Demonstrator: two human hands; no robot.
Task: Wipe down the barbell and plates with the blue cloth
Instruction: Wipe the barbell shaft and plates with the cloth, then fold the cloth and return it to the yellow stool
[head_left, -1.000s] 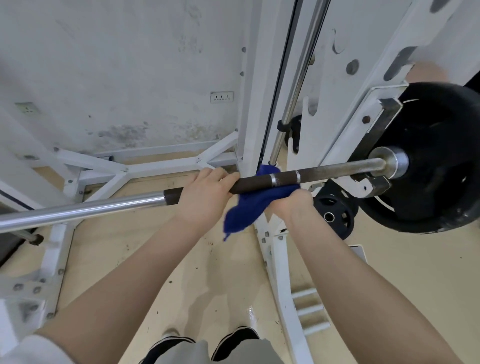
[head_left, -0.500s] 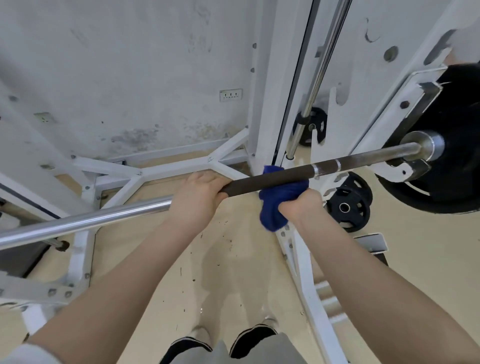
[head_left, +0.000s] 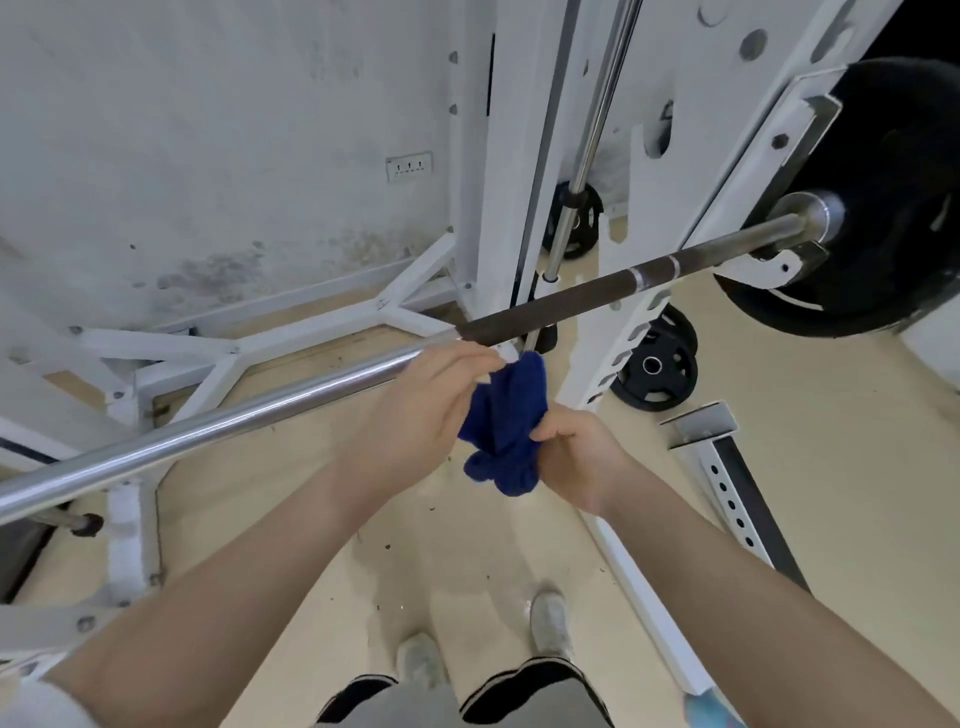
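Soft, bunched blue cloth (head_left: 506, 418) gripped by right hand (head_left: 582, 457), pinched by left hand (head_left: 421, 410); one smooth chrome barbell (head_left: 234, 415), one black round plate (head_left: 893, 208).

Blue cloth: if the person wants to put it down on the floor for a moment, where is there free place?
Bare floor lies right of the small plate, under the big plate. More lies between the shoes and both hands holding the blue cloth. Behind the barbell, the rack's white struts crowd the floor.
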